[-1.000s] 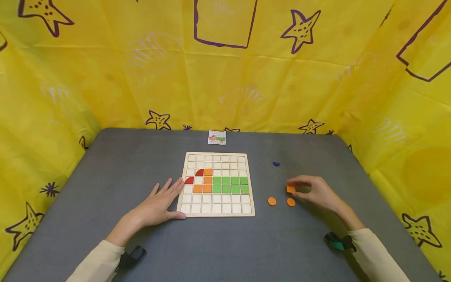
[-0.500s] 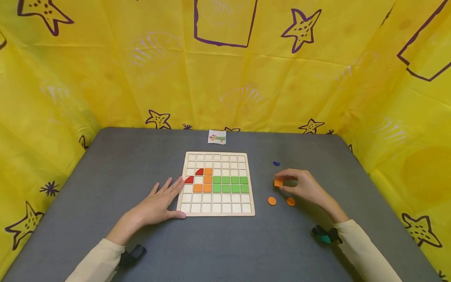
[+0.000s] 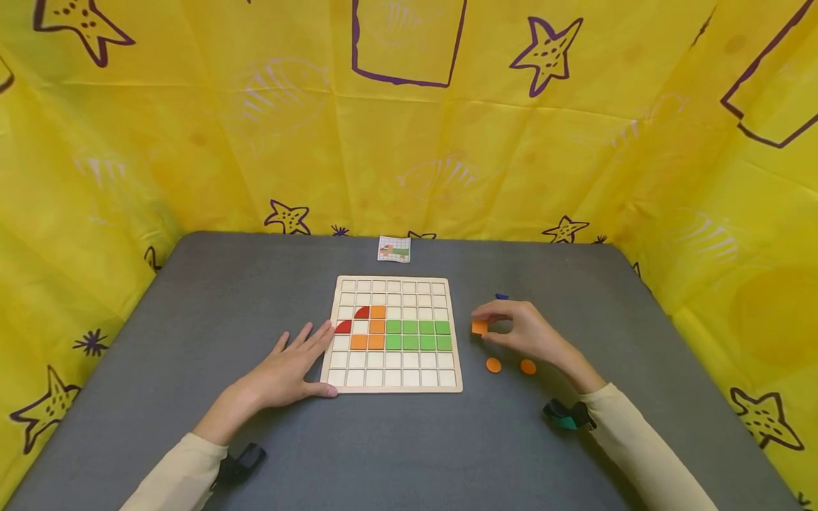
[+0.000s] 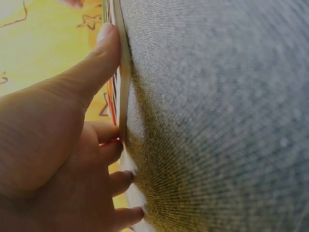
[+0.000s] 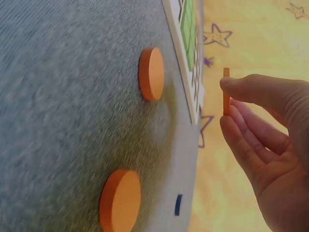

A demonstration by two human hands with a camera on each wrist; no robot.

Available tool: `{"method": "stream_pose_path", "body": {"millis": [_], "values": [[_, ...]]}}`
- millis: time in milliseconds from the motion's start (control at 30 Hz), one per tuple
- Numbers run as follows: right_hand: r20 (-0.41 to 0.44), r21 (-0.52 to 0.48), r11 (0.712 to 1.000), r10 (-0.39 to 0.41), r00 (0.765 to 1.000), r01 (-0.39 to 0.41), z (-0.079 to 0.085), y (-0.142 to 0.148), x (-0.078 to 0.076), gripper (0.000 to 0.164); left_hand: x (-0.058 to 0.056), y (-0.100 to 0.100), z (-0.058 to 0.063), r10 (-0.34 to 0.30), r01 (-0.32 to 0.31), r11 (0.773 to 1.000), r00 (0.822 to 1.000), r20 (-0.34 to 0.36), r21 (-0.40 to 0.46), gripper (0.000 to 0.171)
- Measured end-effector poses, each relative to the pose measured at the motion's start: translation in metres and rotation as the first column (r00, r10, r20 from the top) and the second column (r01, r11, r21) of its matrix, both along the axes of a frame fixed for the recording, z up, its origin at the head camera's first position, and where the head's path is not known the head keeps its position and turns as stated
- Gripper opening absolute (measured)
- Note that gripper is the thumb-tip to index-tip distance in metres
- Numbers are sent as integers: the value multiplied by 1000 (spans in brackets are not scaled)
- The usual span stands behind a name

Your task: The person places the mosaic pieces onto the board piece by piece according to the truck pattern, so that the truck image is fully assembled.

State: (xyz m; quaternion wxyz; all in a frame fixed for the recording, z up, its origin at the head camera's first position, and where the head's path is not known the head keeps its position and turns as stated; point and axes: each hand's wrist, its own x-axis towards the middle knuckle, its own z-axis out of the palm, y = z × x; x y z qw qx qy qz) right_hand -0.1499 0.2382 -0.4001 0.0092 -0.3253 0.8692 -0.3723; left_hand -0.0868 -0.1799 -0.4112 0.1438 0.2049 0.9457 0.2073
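My right hand pinches an orange square tile between thumb and fingers, just right of the wooden grid board. In the right wrist view the tile appears edge-on, lifted off the table. My left hand rests at the board's left edge with straight, spread fingers; its thumb touches the near left corner. In the left wrist view that thumb lies on the board's rim. Red quarter-round pieces, orange squares and green squares sit in the board's cells.
Two orange discs lie on the grey table below my right hand. A blue half-round piece is partly hidden behind that hand. A small picture card lies beyond the board. Yellow printed cloth surrounds the table.
My right hand has carried the orange square tile leftward and slightly away from me, from above the discs to near the board's right edge. The left hand has stayed where it was.
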Motion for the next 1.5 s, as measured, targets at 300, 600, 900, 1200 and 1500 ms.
{"method": "stream_pose_path", "body": {"millis": [300, 600, 900, 1200, 1500], "values": [[-19, -10, 999, 38, 999, -39, 4, -15, -1, 40, 0, -1, -1, 2, -2, 1000, 1000, 1, -2, 107], [-40, 9, 997, 72, 997, -72, 5, -32, -6, 38, -1, -1, -2, 0, 0, 1000, 1000, 6, -4, 108], [-2, 33, 994, 103, 995, -103, 6, -48, -8, 41, -1, -2, -3, -3, 3, 1000, 1000, -1, -1, 107], [24, 18, 991, 135, 991, -135, 4, -64, -9, 39, -1, -1, -2, -4, 4, 1000, 1000, 14, -4, 107], [9, 35, 984, 175, 985, -175, -3, -85, -9, 39, -1, -1, -1, -2, 2, 1000, 1000, 16, -5, 107]]}}
